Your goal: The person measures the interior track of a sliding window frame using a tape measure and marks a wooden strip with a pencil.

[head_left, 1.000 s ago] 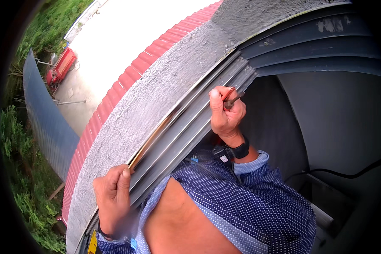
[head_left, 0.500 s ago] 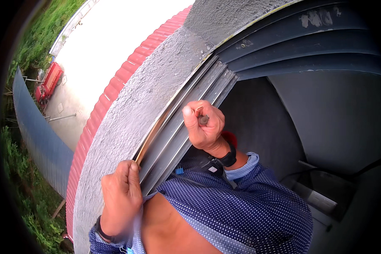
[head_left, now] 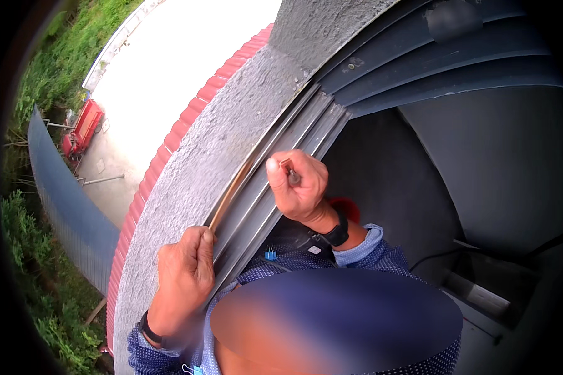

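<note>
My left hand [head_left: 184,272] is closed in a pinch on the lower end of a thin tan strip [head_left: 228,199], which runs up along the outer edge of a grey metal window track [head_left: 289,147]. Above the track's inner rails, my right hand [head_left: 301,190] is curled into a fist. Out of its grip shows the rounded end of a dark rod-like handle [head_left: 294,177], with a small coppery piece beside it; the rest of that tool is hidden by my fingers.
Rough grey plaster [head_left: 181,187] borders the track outside, then red corrugated roofing [head_left: 162,156]. Far below are a paved yard, a red vehicle [head_left: 82,128] and a blue roof [head_left: 75,212]. Dark framing [head_left: 444,62] curves at upper right. Inside, a red round thing [head_left: 347,208] sits behind my right wrist.
The view has shifted slightly. My left hand sits a little farther up the track, still pinching the strip. The right fist keeps its hold and has barely moved.
</note>
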